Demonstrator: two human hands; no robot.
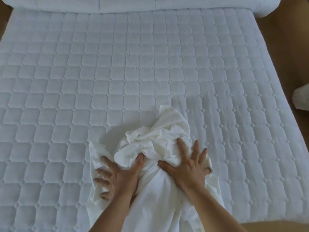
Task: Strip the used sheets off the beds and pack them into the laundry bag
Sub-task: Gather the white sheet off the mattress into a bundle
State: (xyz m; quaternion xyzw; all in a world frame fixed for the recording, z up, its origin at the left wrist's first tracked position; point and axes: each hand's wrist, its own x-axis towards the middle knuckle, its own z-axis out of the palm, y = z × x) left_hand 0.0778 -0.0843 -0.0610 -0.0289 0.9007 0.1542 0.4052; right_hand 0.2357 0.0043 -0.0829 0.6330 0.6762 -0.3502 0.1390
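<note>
Pressing bunched sheet (155,148) near mattress (117,72) front edge | left hand (117,178), right hand (189,166) splayed, apart

One wide-angle view from the person's head looks forward and down across the bed (117,72) from its near edge, facing 12 o'clock toward the rolled duvet (150,4). The arms (115,213) enter at 6 o'clock, close under the lens, and the floor (287,39) shows at 2 o'clock

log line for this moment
sheet: bunched on mattress, near edge | left hand: fingers spread, pressing sheet | right hand: fingers spread, pressing sheet
</note>
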